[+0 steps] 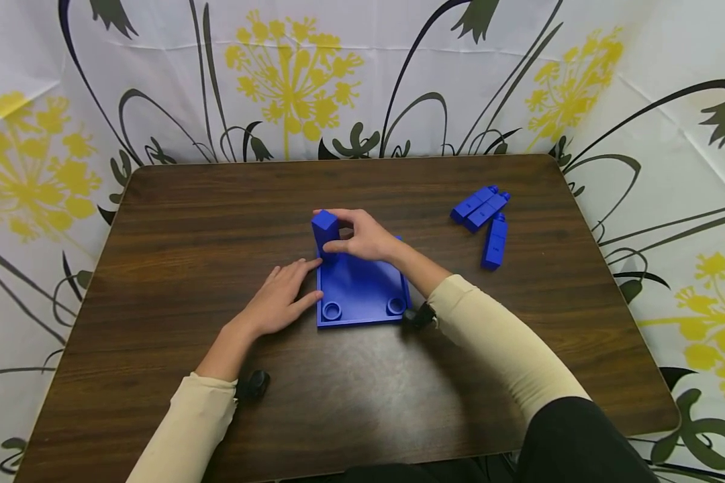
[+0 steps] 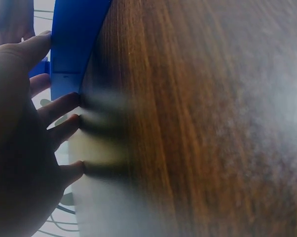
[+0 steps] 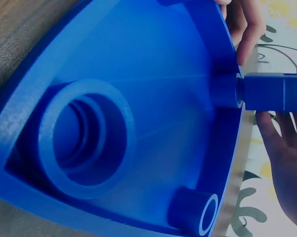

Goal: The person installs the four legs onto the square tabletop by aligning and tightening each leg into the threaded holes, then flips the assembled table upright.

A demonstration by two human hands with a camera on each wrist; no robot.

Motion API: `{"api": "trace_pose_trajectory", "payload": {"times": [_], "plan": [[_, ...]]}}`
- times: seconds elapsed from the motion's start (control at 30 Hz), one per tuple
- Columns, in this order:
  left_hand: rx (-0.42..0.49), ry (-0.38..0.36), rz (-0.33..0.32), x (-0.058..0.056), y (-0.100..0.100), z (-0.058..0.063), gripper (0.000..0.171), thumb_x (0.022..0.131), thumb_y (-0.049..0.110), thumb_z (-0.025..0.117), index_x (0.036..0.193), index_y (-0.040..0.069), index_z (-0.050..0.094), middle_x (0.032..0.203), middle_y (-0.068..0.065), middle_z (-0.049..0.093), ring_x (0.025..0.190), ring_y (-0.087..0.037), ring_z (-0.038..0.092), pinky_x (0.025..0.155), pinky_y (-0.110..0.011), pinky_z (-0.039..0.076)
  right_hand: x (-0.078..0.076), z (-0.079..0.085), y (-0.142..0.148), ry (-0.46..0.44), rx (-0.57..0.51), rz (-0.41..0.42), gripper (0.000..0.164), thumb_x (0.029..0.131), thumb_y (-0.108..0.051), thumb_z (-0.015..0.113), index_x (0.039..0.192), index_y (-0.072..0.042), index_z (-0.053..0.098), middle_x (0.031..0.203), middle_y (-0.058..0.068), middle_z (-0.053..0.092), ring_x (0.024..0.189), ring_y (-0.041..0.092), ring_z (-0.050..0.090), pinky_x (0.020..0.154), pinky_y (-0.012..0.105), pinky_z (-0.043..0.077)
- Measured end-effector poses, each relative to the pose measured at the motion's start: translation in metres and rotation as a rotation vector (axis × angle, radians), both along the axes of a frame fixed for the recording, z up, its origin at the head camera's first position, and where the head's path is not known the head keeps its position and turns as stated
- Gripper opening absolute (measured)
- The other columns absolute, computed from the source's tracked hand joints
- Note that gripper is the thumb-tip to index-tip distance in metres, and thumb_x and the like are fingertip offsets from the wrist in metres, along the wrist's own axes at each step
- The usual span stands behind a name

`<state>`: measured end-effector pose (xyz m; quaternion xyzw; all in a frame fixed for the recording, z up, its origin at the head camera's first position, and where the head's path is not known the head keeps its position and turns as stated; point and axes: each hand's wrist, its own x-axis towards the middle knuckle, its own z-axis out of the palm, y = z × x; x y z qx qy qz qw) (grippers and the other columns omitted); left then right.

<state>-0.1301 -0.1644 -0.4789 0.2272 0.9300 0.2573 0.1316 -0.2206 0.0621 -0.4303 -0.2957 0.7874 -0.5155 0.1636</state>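
A blue square tabletop (image 1: 362, 288) with raised edges and round corner sockets lies upside down on the wooden table. At its far left corner stands a blue square leg (image 1: 325, 231), upright. My right hand (image 1: 368, 236) holds this leg between thumb and fingers. In the right wrist view the leg's (image 3: 269, 92) narrow end meets the socket (image 3: 226, 91). My left hand (image 1: 280, 298) lies along the left edge, fingers spread and fairly straight, thumb and index fingertip at the rim. The left wrist view shows those fingertips against the tabletop's blue side (image 2: 72, 47).
Three more blue legs lie at the back right; two are side by side (image 1: 480, 206) and one (image 1: 495, 243) is apart, nearer. A near left socket (image 1: 331, 310) and a near right socket (image 1: 395, 306) hold no leg. Patterned cloth (image 1: 350, 80) hangs behind the table.
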Motion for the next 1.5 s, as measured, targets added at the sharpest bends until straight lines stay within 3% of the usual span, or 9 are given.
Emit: {"api": "trace_pose_trajectory", "payload": {"times": [0.23,0.4,0.5,0.67,0.8,0.93,1.1,1.3,1.5], "plan": [[0.009,0.018,-0.008,0.0004,-0.002,-0.0024,0.065,0.101,0.048,0.049,0.155,0.019,0.028,0.157,-0.013,0.031,0.147,-0.033,0.019,0.113,-0.063,0.008,0.0019,-0.0082,-0.0042,0.157,0.097,-0.124,0.036,0.083,-0.018,0.081,0.111,-0.003,0.064,0.105,0.008,0.065,0.103,0.02,0.062,0.088,0.034,0.051],[0.008,0.024,-0.013,0.0004,-0.0022,-0.0017,0.066,0.101,0.05,0.048,0.155,0.019,0.028,0.157,-0.012,0.031,0.147,-0.033,0.02,0.113,-0.062,0.008,0.0052,-0.0079,-0.0071,0.173,0.119,-0.137,0.036,0.083,-0.019,0.081,0.112,-0.004,0.065,0.105,0.007,0.061,0.103,0.019,0.06,0.084,0.028,0.052],[0.005,0.022,-0.014,-0.0001,-0.002,-0.0011,0.066,0.101,0.05,0.048,0.155,0.018,0.027,0.157,-0.013,0.031,0.147,-0.033,0.019,0.113,-0.062,0.008,0.0044,-0.0075,-0.0066,0.141,0.11,-0.123,0.044,0.083,-0.018,0.081,0.121,-0.005,0.064,0.111,0.008,0.059,0.106,0.019,0.057,0.086,0.03,0.052],[0.008,0.025,-0.015,-0.0006,-0.0018,-0.0015,0.066,0.101,0.049,0.048,0.155,0.018,0.028,0.156,-0.013,0.031,0.146,-0.034,0.02,0.113,-0.063,0.008,0.0017,-0.0046,-0.0045,0.042,0.005,-0.029,0.066,0.085,-0.007,0.074,0.146,-0.009,0.047,0.137,0.01,0.051,0.126,0.021,0.05,0.102,0.04,0.044],[0.009,0.026,-0.019,-0.0006,-0.0017,-0.002,0.065,0.101,0.049,0.048,0.155,0.018,0.028,0.156,-0.013,0.031,0.146,-0.034,0.02,0.113,-0.063,0.008,-0.0002,-0.0036,-0.0034,-0.027,-0.068,0.059,0.073,0.086,0.004,0.064,0.152,-0.01,0.036,0.145,0.014,0.048,0.134,0.021,0.045,0.108,0.038,0.037],[0.006,0.017,-0.017,-0.0009,-0.0017,-0.0027,0.066,0.101,0.051,0.047,0.155,0.019,0.027,0.157,-0.013,0.03,0.147,-0.034,0.019,0.113,-0.063,0.008,-0.0009,-0.0032,-0.0022,-0.028,-0.042,0.053,0.072,0.088,0.002,0.067,0.153,-0.012,0.036,0.143,0.014,0.051,0.129,0.02,0.05,0.103,0.036,0.043],[0.009,0.016,-0.011,-0.0006,-0.0018,-0.0014,0.067,0.1,0.051,0.047,0.155,0.019,0.028,0.157,-0.013,0.031,0.147,-0.033,0.019,0.113,-0.062,0.007,-0.0011,-0.0046,-0.0041,0.044,0.002,-0.023,0.064,0.086,-0.01,0.077,0.143,-0.007,0.049,0.132,0.012,0.059,0.116,0.021,0.057,0.092,0.035,0.051],[0.009,0.026,-0.013,-0.0004,-0.0014,-0.001,0.067,0.1,0.051,0.048,0.155,0.018,0.028,0.157,-0.013,0.031,0.147,-0.033,0.019,0.113,-0.062,0.008,0.0021,-0.0089,-0.0085,0.132,0.074,-0.101,0.046,0.083,-0.016,0.08,0.124,-0.004,0.063,0.11,0.009,0.064,0.107,0.021,0.06,0.089,0.036,0.052],[0.006,0.021,-0.014,-0.0006,-0.0006,-0.002,0.067,0.1,0.051,0.047,0.155,0.018,0.028,0.157,-0.013,0.031,0.147,-0.034,0.019,0.113,-0.063,0.008,0.0032,-0.0089,-0.0073,0.156,0.106,-0.111,0.047,0.083,-0.019,0.081,0.125,-0.005,0.063,0.108,0.008,0.063,0.103,0.02,0.06,0.088,0.034,0.051]]}}
